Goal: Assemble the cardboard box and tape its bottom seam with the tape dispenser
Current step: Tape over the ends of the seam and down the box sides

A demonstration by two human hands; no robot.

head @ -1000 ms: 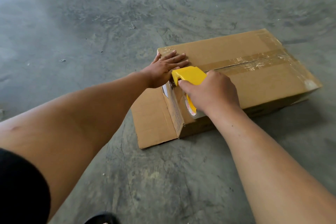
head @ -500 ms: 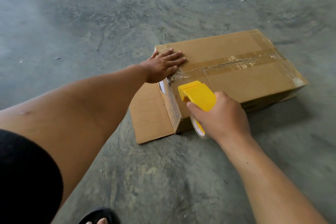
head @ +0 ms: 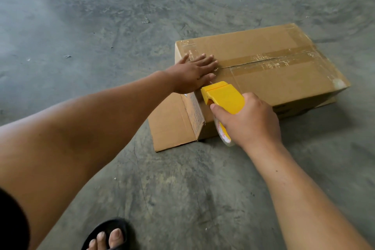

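- Two bare hands work over a brown corrugated cardboard box (head: 280,79) that lies on the grey concrete floor (head: 101,26), its folded bottom flaps facing up.
- Left hand (head: 192,74) lies flat with fingers straight and spread, pressing the near end of the centre seam (head: 263,61) and holding nothing.
- Right hand (head: 247,122) has its fingers curled round the yellow plastic tape dispenser (head: 223,96), whose front edge sits at the box's near top edge, just beside the left hand's fingertips; the clear tape roll (head: 224,134) hangs below the hand.
- Progress, as a judgement: the box is already assembled, and glossy tape covers the seam along most of its length, so the run appears nearly done.
- Left to do, probably: fix the tape end down the near side and cut it; whether it is cut already cannot be told.
- One loose flap (head: 172,124) lies flat on the floor at the near end.
- Bottom of the view shows a foot in a black sandal (head: 107,235).
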